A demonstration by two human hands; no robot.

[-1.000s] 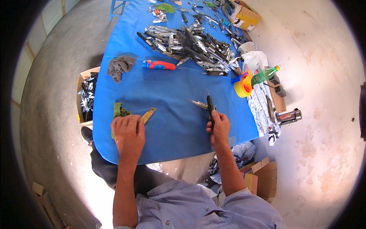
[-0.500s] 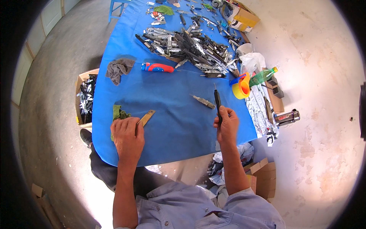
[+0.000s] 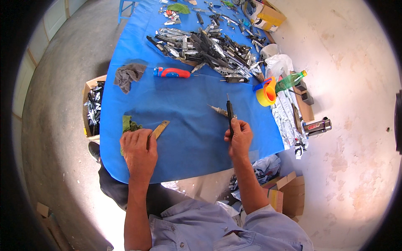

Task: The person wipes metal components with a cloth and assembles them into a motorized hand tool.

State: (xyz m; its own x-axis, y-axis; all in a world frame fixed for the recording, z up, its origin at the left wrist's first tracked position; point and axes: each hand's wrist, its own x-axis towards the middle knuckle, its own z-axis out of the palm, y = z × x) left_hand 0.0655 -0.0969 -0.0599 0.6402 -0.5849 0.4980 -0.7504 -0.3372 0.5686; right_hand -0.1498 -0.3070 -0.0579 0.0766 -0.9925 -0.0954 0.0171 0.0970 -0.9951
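Observation:
My right hand [image 3: 240,137] is closed around a slim black rod-shaped part [image 3: 230,111], held upright with its thin metal tip pointing away from me. Just behind it, a silver-grey tapered part [image 3: 218,110] with a thin point lies on the blue tablecloth, partly covered by the black one. At the left, my left hand [image 3: 139,151] rests low over the table, fingers curled. From beside its thumb sticks out a flat yellowish bar [image 3: 161,128] with a small hole near the end. A green cloth [image 3: 130,124] lies partly under this hand.
A large heap of black and silver parts [image 3: 205,50] covers the table's far middle. Nearer lie a red-and-blue tool [image 3: 171,72] and a grey rag [image 3: 129,77]. At the right edge are a yellow-orange cup [image 3: 266,96] and a green bottle [image 3: 292,81]. A box of parts [image 3: 94,109] stands left.
My right hand has shifted left with the black part, which now stands more upright and overlaps the silver-grey part. My left hand has barely moved.

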